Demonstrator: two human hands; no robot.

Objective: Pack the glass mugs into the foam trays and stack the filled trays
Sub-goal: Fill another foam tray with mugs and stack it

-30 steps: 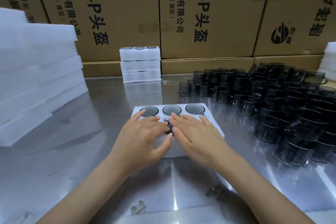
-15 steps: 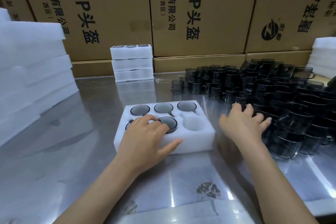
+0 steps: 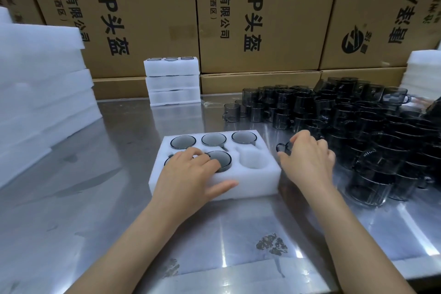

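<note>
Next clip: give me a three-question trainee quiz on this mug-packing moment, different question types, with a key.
1. True or false: every pocket of the foam tray under the left hand holds a mug.
2. Multiple choice: the right hand is gripping
A) a cardboard box
B) a glass mug
C) an empty tray
3. Fill in: the stack of filled trays stands at the back of the table, against the ____ boxes.

Key:
1. False; the front right pocket is empty.
2. B
3. cardboard
</note>
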